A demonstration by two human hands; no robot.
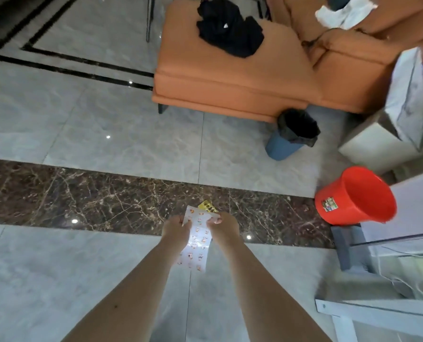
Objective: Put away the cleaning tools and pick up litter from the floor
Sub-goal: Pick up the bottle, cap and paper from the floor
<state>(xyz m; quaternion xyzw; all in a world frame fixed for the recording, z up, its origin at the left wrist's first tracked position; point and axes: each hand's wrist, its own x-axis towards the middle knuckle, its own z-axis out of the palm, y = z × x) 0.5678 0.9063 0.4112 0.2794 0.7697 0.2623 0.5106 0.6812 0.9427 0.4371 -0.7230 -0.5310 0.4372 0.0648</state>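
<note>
Both my hands hold a white sheet of small cartoon stickers out in front of me above the floor. My left hand pinches its left edge near the top. My right hand pinches the top right corner. A yellow printed scrap pokes out behind the sheet's top edge, between my hands; which hand holds it I cannot tell. A blue waste bin with a black liner stands ahead to the right, by the sofa's corner.
An orange sofa with a black garment on it fills the far side. A red bucket stands at the right beside white furniture and a white frame. Grey floor tiles with a dark marble strip lie below.
</note>
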